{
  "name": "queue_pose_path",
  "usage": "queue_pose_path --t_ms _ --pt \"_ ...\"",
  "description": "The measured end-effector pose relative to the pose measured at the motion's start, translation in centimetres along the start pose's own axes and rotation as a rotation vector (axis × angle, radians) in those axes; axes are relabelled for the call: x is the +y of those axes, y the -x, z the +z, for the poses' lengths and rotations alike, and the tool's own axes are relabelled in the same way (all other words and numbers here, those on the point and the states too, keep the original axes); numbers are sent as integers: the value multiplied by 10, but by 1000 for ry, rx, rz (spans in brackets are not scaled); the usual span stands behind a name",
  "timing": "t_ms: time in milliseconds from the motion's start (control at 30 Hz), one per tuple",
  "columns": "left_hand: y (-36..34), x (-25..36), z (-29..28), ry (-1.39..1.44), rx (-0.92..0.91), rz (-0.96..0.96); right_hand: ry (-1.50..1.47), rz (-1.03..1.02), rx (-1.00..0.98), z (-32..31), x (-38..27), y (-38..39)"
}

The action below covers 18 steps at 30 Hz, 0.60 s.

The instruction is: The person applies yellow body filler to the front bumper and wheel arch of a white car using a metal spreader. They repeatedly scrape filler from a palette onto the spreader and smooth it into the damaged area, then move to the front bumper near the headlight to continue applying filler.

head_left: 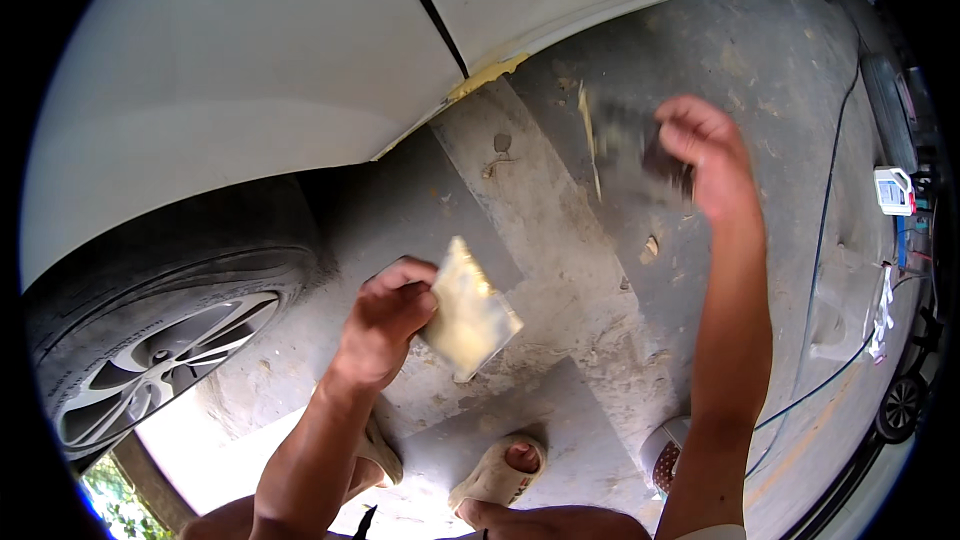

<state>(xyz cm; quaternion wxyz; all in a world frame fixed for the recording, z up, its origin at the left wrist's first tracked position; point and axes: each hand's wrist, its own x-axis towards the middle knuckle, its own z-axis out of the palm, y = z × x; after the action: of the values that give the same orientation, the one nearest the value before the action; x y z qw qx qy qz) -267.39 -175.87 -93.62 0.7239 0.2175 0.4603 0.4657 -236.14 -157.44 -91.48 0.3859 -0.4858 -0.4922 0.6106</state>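
Observation:
My left hand point(385, 325) grips a flat, roughly square board point(470, 318) by its left edge, fingers closed on it. Pale yellow filler is smeared across the board's face. Out to the right, my right hand point(708, 155) is closed around the dark part of a spreader point(668, 162), whose blade is smeared by motion. A thin yellow streak of filler point(588, 130) shows along the blade's far edge. Ahead is a white car body point(260, 60), with yellow filler point(487, 77) along its lower edge by the dark panel gap. Neither hand touches the car.
A car wheel point(165, 360) stands at the left. Beneath me, my sandalled foot point(500, 475) rests on the stained concrete floor point(560, 230). Near my right forearm sits a round container point(664, 460). A white jug point(893, 190) and a dark hose point(826, 205) are at the far right.

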Motion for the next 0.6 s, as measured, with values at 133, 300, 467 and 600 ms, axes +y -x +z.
queue_pose_path --t_ms 133,300,467,600 --pt "-24 -1 15 -224 -67 137 -166 200 -416 57 12 34" --pt "-24 -4 22 -383 117 539 -311 438 -383 61 53 38" --pt "-19 8 32 -347 275 443 383 -251 210 62 69 54" --pt "-20 -11 41 -227 228 316 -73 -656 191 82 71 76"
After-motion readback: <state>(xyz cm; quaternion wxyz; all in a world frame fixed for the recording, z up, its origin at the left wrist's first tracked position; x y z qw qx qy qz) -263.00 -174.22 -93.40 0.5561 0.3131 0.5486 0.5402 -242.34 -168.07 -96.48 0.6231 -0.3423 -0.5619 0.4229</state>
